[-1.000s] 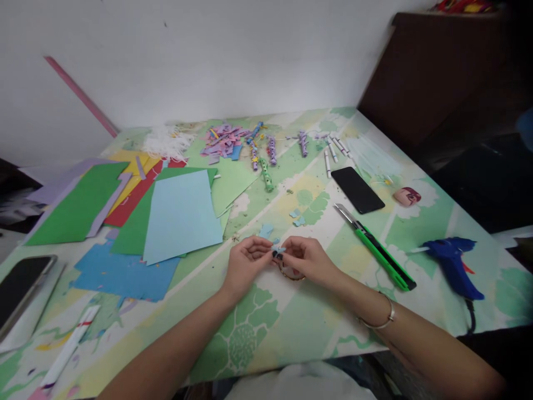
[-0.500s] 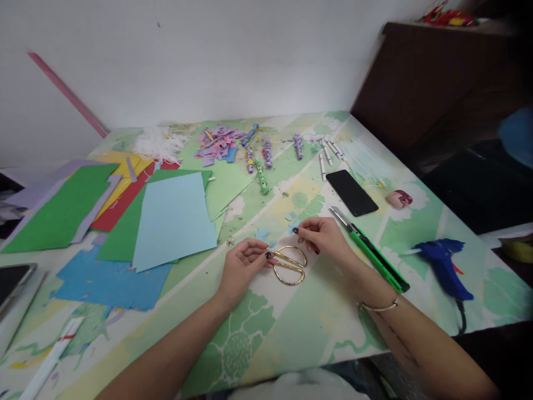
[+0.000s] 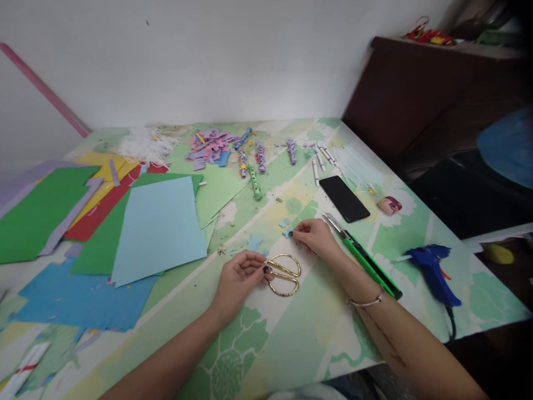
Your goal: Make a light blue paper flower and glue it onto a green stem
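My left hand (image 3: 239, 278) rests on the table with curled fingers, its fingertips touching the blade end of gold-handled scissors (image 3: 283, 274); whether it holds anything is hidden. My right hand (image 3: 313, 237) lies further back, its fingers pinched on a small light-blue paper cutout (image 3: 287, 233) on the tablecloth. Another light-blue scrap (image 3: 254, 242) lies between the hands. A bangle sits on my right wrist.
Coloured paper sheets (image 3: 158, 228) cover the left of the table (image 3: 291, 344). A green utility knife (image 3: 366, 256), black phone (image 3: 343, 198), blue glue gun (image 3: 433, 269), markers (image 3: 318, 161) and rolled paper pieces (image 3: 250, 161) lie to the right and back. A dark cabinet (image 3: 416, 94) stands right.
My right hand left the left hand and moved back to the blue cutout on the table. The scissors it covered now lie in view. The camera view shifted right.
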Action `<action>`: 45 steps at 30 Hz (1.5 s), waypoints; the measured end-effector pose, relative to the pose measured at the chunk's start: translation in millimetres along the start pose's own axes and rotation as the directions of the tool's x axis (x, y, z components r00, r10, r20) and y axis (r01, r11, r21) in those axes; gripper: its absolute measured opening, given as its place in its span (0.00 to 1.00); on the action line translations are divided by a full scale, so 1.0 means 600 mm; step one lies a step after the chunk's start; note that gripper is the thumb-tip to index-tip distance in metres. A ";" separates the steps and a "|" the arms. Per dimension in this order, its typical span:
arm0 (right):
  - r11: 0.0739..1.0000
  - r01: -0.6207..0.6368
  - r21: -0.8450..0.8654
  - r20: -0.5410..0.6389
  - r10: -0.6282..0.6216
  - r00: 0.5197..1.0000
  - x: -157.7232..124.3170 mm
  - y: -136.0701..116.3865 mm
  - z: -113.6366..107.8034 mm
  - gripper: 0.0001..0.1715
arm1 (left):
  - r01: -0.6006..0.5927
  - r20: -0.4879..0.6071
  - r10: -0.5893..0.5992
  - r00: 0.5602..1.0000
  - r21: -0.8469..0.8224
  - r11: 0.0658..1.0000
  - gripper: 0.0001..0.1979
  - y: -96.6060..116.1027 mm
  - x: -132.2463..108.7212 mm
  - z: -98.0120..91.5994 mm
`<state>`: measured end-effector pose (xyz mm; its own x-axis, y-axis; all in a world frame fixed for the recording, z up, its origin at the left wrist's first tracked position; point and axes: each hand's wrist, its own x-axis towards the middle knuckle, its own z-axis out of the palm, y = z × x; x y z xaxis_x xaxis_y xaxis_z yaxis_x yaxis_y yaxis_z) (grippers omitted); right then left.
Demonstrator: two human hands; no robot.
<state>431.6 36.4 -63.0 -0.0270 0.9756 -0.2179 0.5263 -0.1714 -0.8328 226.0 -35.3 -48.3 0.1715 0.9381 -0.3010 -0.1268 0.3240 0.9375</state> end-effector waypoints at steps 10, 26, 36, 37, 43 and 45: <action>0.993 -0.001 -0.115 -0.062 -0.006 0.998 -0.007 -0.007 0.005 0.06 | 0.011 0.014 -0.011 1.000 -0.013 1.000 0.10 0.001 0.002 0.000; 0.980 -0.006 -0.199 -0.108 -0.016 0.994 -0.006 -0.008 0.006 0.06 | 0.016 0.027 -0.016 0.999 0.007 1.000 0.09 -0.004 0.006 -0.003; 0.978 0.004 -0.207 -0.130 -0.032 0.991 -0.006 -0.005 0.009 0.06 | 0.011 0.034 -0.011 0.999 -0.003 1.000 0.09 -0.002 0.005 -0.002; 0.979 0.006 -0.204 -0.132 -0.033 0.991 -0.006 -0.006 0.009 0.06 | 0.008 0.033 -0.008 0.999 -0.002 1.000 0.09 -0.002 0.005 -0.002; 0.989 0.010 -0.150 -0.117 -0.027 0.993 -0.006 -0.004 0.007 0.08 | -0.028 0.042 0.028 0.999 0.001 1.000 0.08 0.002 0.002 -0.004; 0.992 0.015 -0.124 -0.111 -0.029 0.993 -0.007 -0.001 0.005 0.08 | -0.068 0.027 0.068 0.997 -0.007 0.998 0.08 0.002 0.002 -0.008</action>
<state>428.7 32.2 -63.3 0.0524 0.9894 -0.1352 0.6272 -0.1379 -0.7665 221.2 -33.2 -48.6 0.1884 0.9544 -0.2314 -0.1454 0.2601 0.9546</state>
